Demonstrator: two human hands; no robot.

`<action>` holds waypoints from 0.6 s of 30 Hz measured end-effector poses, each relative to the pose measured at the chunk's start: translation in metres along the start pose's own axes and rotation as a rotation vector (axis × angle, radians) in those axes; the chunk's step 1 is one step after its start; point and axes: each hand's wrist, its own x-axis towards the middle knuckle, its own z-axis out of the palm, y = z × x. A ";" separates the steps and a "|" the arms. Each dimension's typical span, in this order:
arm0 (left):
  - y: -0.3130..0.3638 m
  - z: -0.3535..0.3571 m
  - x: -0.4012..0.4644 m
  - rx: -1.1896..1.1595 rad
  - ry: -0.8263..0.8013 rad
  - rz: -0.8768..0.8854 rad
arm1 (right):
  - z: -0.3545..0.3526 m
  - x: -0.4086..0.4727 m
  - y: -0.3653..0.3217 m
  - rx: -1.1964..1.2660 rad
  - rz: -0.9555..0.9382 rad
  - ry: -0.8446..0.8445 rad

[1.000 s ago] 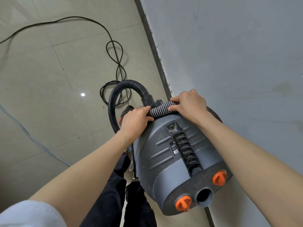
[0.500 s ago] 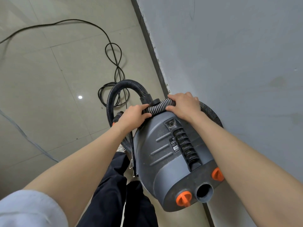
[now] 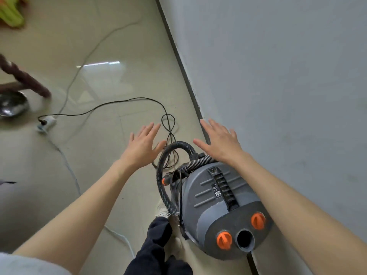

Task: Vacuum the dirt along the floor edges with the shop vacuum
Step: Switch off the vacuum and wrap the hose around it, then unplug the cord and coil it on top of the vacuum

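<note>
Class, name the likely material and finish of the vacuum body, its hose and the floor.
Vacuum body: probably moulded plastic, matte grey, with ribbed details. Hose: likely flexible black plastic, corrugated ridges. Floor: seemingly glazed tile, glossy, showing light reflections.

The shop vacuum (image 3: 218,199) stood just beside the wall (image 3: 278,96), blocking passage on that side. Its hose (image 3: 164,175) looped over its far end, and a tangled power cord (image 3: 168,128) lay beyond. Open floor (image 3: 109,155) remained on the vacuum's other side.
</note>
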 end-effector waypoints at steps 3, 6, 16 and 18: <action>0.006 -0.058 -0.045 0.027 0.153 0.011 | -0.042 -0.031 -0.036 -0.046 -0.115 0.135; 0.007 -0.106 -0.095 0.059 0.298 0.018 | -0.077 -0.057 -0.078 -0.058 -0.207 0.247; -0.085 -0.166 -0.221 0.056 0.545 -0.159 | -0.104 -0.098 -0.225 -0.145 -0.518 0.299; -0.117 -0.169 -0.225 0.024 0.533 -0.246 | -0.099 -0.088 -0.253 -0.166 -0.550 0.269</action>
